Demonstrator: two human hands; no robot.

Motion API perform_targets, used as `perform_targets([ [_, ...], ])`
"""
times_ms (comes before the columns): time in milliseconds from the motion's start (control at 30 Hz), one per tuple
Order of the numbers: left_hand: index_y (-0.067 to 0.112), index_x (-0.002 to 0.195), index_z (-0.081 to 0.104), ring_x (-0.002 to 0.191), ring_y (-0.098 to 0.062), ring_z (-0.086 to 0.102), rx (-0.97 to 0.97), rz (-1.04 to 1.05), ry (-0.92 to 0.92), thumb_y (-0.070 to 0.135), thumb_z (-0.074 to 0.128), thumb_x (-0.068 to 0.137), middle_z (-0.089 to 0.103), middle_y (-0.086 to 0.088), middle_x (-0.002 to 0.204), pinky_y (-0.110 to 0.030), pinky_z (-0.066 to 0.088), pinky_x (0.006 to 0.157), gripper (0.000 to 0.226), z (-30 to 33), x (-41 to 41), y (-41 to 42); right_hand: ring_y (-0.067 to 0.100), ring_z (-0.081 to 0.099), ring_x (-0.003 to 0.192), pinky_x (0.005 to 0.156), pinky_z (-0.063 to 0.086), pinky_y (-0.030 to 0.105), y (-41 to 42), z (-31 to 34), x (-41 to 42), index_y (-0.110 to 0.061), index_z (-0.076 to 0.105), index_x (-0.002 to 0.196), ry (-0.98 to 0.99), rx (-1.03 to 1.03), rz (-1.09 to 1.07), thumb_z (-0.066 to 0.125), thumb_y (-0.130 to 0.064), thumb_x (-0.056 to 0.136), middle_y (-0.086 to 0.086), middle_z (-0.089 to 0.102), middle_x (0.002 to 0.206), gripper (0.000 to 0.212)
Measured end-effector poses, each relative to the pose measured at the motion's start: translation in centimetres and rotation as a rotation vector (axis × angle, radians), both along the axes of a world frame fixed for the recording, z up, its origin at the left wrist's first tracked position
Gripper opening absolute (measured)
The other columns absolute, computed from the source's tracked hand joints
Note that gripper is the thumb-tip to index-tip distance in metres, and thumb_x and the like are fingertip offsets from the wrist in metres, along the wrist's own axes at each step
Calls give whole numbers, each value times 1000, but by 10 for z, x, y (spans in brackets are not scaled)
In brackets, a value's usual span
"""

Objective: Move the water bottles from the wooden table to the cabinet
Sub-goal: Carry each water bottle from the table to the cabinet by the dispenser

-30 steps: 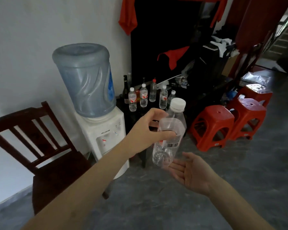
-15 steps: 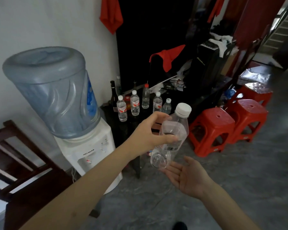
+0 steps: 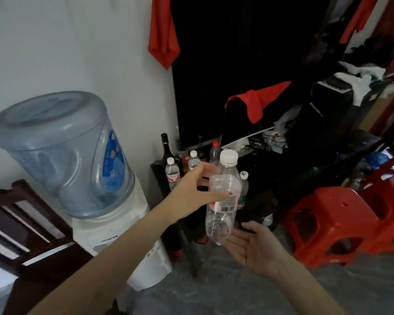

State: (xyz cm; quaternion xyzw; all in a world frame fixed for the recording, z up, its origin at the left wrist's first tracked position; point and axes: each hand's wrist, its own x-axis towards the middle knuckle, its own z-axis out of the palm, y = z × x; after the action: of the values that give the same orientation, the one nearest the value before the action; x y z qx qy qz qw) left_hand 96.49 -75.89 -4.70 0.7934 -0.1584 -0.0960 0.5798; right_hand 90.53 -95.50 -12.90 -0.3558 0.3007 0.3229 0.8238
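Now, our left hand (image 3: 191, 196): grips the water bottle (image 3: 223, 201) in mid-air.
Our right hand (image 3: 257, 248): open, palm up, beneath it.
At 12 o'clock: bottles (image 3: 173, 173) crowd the dark cabinet (image 3: 159, 178).
At 9 o'clock: water dispenser (image 3: 114, 228).
At 3 o'clock: red stools (image 3: 332, 223).

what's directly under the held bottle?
The open right hand, palm up, sits just below the water bottle gripped by the left hand. Whether the palm touches the bottle's base cannot be told.
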Motion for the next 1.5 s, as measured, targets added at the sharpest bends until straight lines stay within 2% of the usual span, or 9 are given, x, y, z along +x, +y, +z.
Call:
perform_targets([
  [167,28,114,59,101,-4,68,22,135,30,14,86,80,67,4,119,-29,58,88,46,-9,28,3,32,74,90,61,61,29,-6,-15,50,6,63,117,31,57,87,48,-25,95,23,71,114,40],
  [367,25,116,59,107,-23,70,64,276,84,41,86,61,70,-1,116,-43,59,96,64,-38,60,23,35,66,100,63,62,36,10,-46,110,10,62,117,97,51,178,45,-19,98,27,69,114,38],
  [633,30,118,59,106,-6,69,93,319,118,25,91,72,69,11,115,-32,57,98,57,-91,139,33,36,65,96,60,61,36,31,-93,209,10,60,114,191,-33,177,42,-20,100,26,71,101,38],
  [733,30,122,58,107,2,66,70,300,136,19,89,76,67,13,118,-20,55,93,57,-111,178,33,37,63,93,71,57,41,37,-104,246,11,58,111,213,-80,134,41,-21,101,27,65,102,37],
  [900,31,126,57,116,-4,65,37,260,206,42,87,68,66,11,124,-26,55,99,66,-152,229,36,40,59,96,86,50,46,37,-136,305,13,55,107,284,-120,50,39,-22,103,31,62,103,38],
  [1200,23,123,56,117,-3,61,104,219,288,19,91,72,62,10,124,-24,53,99,63,-237,272,29,35,57,100,105,43,45,47,-206,352,2,55,95,332,-317,54,34,-24,106,22,59,99,34],
  [1267,24,120,56,117,-6,61,132,197,255,25,89,70,61,11,122,-33,54,102,59,-249,275,24,34,56,99,97,48,43,50,-221,358,-1,54,94,328,-358,67,35,-24,106,19,58,99,32],
  [1367,26,116,56,116,-12,61,155,213,222,27,85,68,61,9,120,-43,54,102,56,-263,275,18,27,58,83,61,53,35,51,-240,360,-6,49,110,332,-395,36,37,-23,105,15,59,99,21],
  [1500,30,114,54,114,-17,62,191,200,198,30,83,68,58,9,120,-47,54,98,55,-276,273,14,26,57,79,63,46,35,52,-250,360,-8,52,106,320,-385,36,40,-20,102,14,60,93,18],
])
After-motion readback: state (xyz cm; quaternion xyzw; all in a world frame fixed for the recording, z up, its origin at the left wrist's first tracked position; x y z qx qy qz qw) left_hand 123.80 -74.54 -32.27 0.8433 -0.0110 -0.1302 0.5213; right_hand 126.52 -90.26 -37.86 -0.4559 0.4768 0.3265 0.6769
